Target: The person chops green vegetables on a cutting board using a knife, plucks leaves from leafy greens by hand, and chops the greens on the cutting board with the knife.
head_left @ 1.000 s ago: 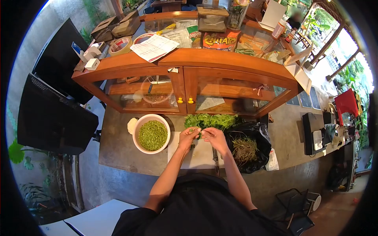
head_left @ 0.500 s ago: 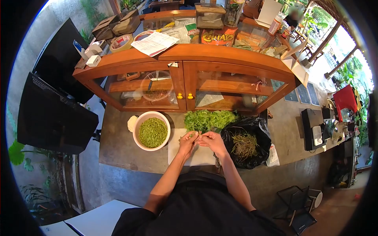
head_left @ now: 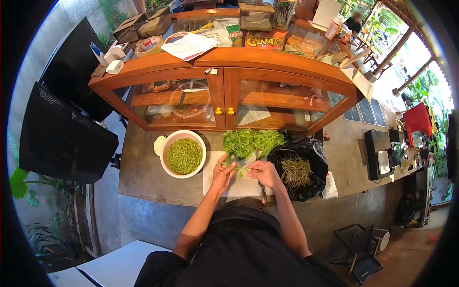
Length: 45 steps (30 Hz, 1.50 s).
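My left hand point(head_left: 223, 176) is closed around a leafy green sprig point(head_left: 242, 168), whose thin stem stretches across to my right hand point(head_left: 264, 173). The right fingers pinch the other end of that stem. Both hands are above a white cutting board point(head_left: 213, 160). A heap of leafy greens point(head_left: 253, 143) lies just beyond it. Right of my right hand, a black plastic bag point(head_left: 322, 165) stands open with cut stems point(head_left: 295, 173) inside. A knife point(head_left: 263, 195) lies partly under my right hand, its handle towards me. To the left, a white bowl point(head_left: 164, 166) holds chopped green pieces point(head_left: 184, 156).
A wooden cabinet point(head_left: 282, 56) with glass doors stands behind the greens, with papers point(head_left: 190, 46), tape and packets on top. A small white plastic bag point(head_left: 330, 185) lies beside the black one. Further right is a black case point(head_left: 377, 155). A person point(head_left: 354, 24) sits far back.
My hands have moved apart, and a sprig now shows stretched between them. The right hand has shifted right; the knife handle has come into clearer view.
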Tool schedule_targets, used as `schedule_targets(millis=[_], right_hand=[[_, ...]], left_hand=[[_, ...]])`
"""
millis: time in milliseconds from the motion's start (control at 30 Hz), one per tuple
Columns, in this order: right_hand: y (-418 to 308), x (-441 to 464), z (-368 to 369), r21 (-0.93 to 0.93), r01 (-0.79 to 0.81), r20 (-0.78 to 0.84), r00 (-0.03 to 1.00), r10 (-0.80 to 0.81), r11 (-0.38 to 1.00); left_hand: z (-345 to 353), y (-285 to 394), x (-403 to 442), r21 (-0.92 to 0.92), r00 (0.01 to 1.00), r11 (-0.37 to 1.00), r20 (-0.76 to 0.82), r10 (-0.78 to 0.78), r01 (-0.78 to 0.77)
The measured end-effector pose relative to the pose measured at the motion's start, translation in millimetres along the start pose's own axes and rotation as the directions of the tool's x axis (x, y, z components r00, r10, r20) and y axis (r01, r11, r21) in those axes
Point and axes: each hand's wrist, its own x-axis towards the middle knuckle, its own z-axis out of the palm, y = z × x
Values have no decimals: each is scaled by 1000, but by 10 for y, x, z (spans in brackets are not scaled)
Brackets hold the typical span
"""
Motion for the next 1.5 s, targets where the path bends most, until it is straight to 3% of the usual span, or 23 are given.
schedule_targets(millis=[67, 100, 167, 200, 233, 267, 300, 333, 367, 433, 500, 567, 667, 767, 1000, 1067, 1167, 1500], right_hand=[[-32, -24, -30, -202, 156, 16, 988, -156, 967], [-101, -49, -26, -203, 155, 19, 988, -155, 967], [-251, -98, -26, -449, 259, 89, 965, -246, 855], [-313, -96, -21, -450, 261, 93, 965, -246, 854], [-363, -93, -9, -574, 308, 153, 951, -270, 759], [-411, -97, 8, -679, 353, 218, 934, -283, 644], [-473, -110, 35, -678, 356, 224, 933, -281, 642], [-537, -128, 68, -668, 370, 257, 929, -268, 645], [-568, -137, 99, -658, 385, 290, 923, -254, 647], [-582, -120, 128, -601, 398, 305, 916, -262, 693], [-581, -97, 137, -538, 404, 306, 911, -276, 740], [-555, -61, 126, -533, 382, 278, 922, -271, 755], [-463, -48, 136, -502, 322, 265, 941, -212, 803], [-274, -38, 164, -416, 250, 215, 961, -173, 874], [129, -60, 196, -391, 254, 130, 967, -219, 885], [210, -86, 201, -438, 222, 124, 975, -186, 871], [440, -89, 233, -440, 251, 112, 968, -224, 862], [662, -207, 253, -331, 162, -11, 984, -176, 929]], left_hand=[[-34, 27, -86, 80, 992, 997, -123, 26, -16], [-78, 34, -99, 78, 992, 997, -125, 27, -17], [-154, 42, -112, 294, 970, 956, -232, 68, 3], [-84, 88, -175, 514, 959, 855, -203, 200, -69], [-65, 118, -196, 513, 958, 856, -206, 202, -70], [-48, 153, -204, 590, 972, 785, -4, 236, -188], [-10, 208, -218, 637, 949, 703, 198, 245, -315], [64, 275, -253, 669, 947, 673, 262, 184, -315], [100, 273, -252, 668, 948, 674, 255, 191, -316], [165, 246, -228, 486, 942, 850, 335, 31, -201], [141, 222, -225, 495, 939, 841, 341, 42, -217], [138, 244, -256, 573, 931, 799, 362, -47, -182], [129, 144, -278, 453, 928, 880, 370, -37, -145], [73, 98, -290, 491, 945, 861, 326, -42, -131], [-42, 48, -408, 549, 972, 836, 191, -135, 8], [-22, 60, -469, 615, 984, 782, 58, -171, 100], [13, 78, -532, 716, 990, 693, 21, -140, 83], [-102, -56, -438, 857, 980, 515, 105, -168, -4]])
